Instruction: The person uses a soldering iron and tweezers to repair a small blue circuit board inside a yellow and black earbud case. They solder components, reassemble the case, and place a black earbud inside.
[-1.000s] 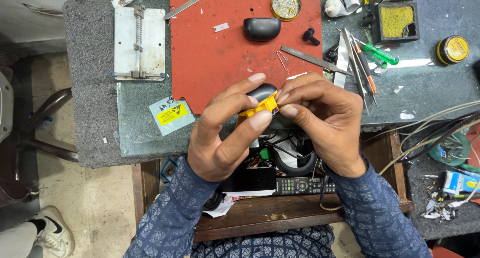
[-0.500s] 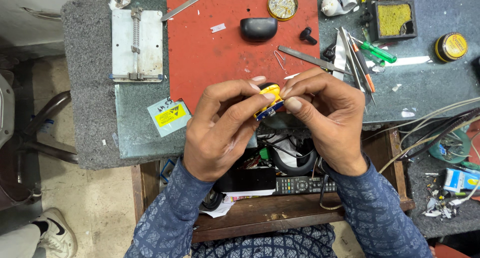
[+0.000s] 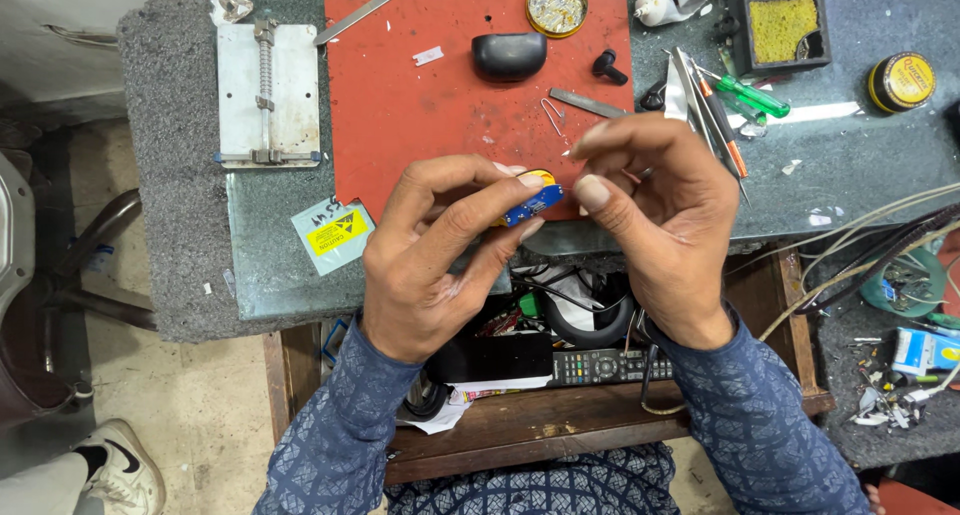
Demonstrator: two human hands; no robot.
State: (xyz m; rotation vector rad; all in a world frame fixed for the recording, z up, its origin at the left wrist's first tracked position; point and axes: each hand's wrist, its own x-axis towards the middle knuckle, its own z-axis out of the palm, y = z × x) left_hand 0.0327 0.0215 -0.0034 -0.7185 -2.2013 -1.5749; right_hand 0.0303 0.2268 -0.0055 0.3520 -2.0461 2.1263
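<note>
My left hand (image 3: pixel 435 250) pinches a small blue and yellow part (image 3: pixel 532 200) between thumb and fingertips, above the front edge of the red work mat (image 3: pixel 430 105). My right hand (image 3: pixel 660 215) hovers just right of it with fingers curled and thumb pointing at the part, not touching it. Whether anything tiny sits between the right fingertips cannot be told.
On the mat lie a black oval case (image 3: pixel 508 55), a small black knob (image 3: pixel 607 67), a metal blade (image 3: pixel 588 103) and a round tin (image 3: pixel 556 5). A metal clamp jig (image 3: pixel 268 95) stands left. Tweezers and screwdrivers (image 3: pixel 720 110) lie right, near a sponge box (image 3: pixel 782 27). A remote (image 3: pixel 610 365) rests on the lower shelf.
My right hand has let go of the blue and yellow part and drawn a little to the right. The left hand alone now holds it.
</note>
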